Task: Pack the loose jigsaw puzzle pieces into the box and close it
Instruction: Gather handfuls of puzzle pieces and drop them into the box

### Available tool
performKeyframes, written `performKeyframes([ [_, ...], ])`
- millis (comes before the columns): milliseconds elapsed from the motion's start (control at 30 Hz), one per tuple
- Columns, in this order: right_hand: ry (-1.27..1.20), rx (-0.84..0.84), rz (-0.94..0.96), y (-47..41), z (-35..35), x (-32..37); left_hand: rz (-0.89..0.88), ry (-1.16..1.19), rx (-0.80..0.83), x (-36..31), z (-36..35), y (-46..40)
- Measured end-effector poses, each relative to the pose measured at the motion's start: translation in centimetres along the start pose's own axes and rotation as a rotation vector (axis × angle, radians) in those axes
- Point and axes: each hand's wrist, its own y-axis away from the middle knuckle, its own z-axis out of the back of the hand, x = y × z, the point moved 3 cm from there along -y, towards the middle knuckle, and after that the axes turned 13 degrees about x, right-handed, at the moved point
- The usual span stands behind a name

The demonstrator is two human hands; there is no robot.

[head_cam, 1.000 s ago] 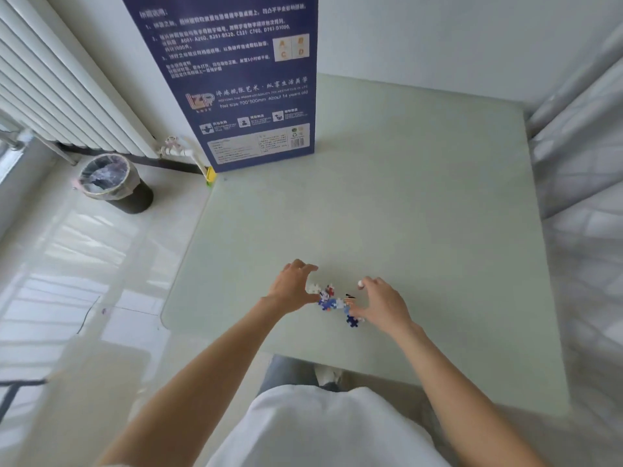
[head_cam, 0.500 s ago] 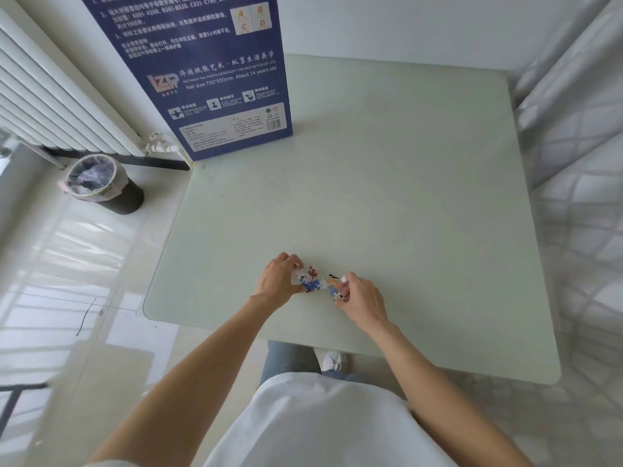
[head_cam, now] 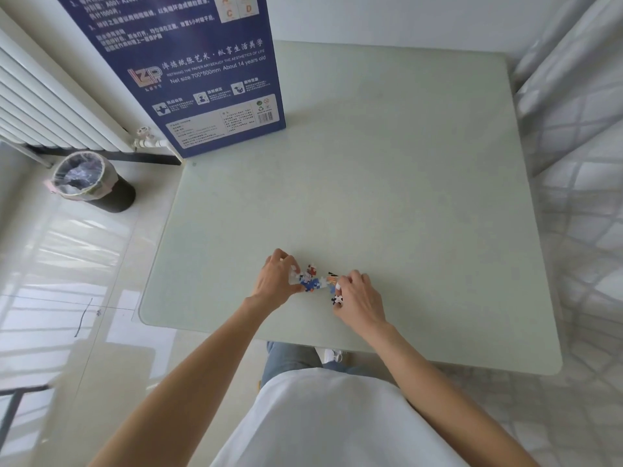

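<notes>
Item: puzzle pieces [head_cam: 312, 281], a small loose heap, lying on the table [head_cam: 404, 197] between your two sets of fingers; colours mixed, blue most of all, with white, red, black and a striped orange bit; shapes knobbed and interlocking, thin and flat, likely to slide and scatter if scooped carelessly; one black-and-white piece sits just under your right fingers, a little apart from the rest

Item: your left hand [head_cam: 278, 281], fingers curled inward over the near-left side of the heap, touching or pinching the white pieces there; your right hand [head_cam: 359, 298], fingers curled down onto the right side of the heap, seemingly gripping a few pieces; whether either hand has a firm hold cannot be told at this size; both cupped this way, it seems, to herd the pieces into one graspable cluster

Item: the box [head_cam: 188, 72], dark blue, printed with text and a barcode, standing upright well beyond your fingertips at the far left corner; its opening is not in view
</notes>
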Motion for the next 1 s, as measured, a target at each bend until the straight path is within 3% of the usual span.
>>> performKeyframes([
  [333, -0.115, 0.020, 0.079, -0.4, -0.4, -0.1, -0.009, -0.007, -0.006, 0.1, -0.2, 0.4],
  [633, -0.279, 0.020, 0.114, -0.1, 0.1, -1.2, -0.014, 0.207, -0.086, 2.6, 0.4, 1.7],
  [767, -0.273, 0.102, 0.192, 0.4, 0.0, -1.0, -0.085, 0.137, 0.010, 1.0, -0.1, 1.8],
  [1000, -0.163, 0.021, 0.047, 0.2, -0.1, -0.6, -0.105, 0.026, -0.033, -0.7, -0.7, 0.9],
])
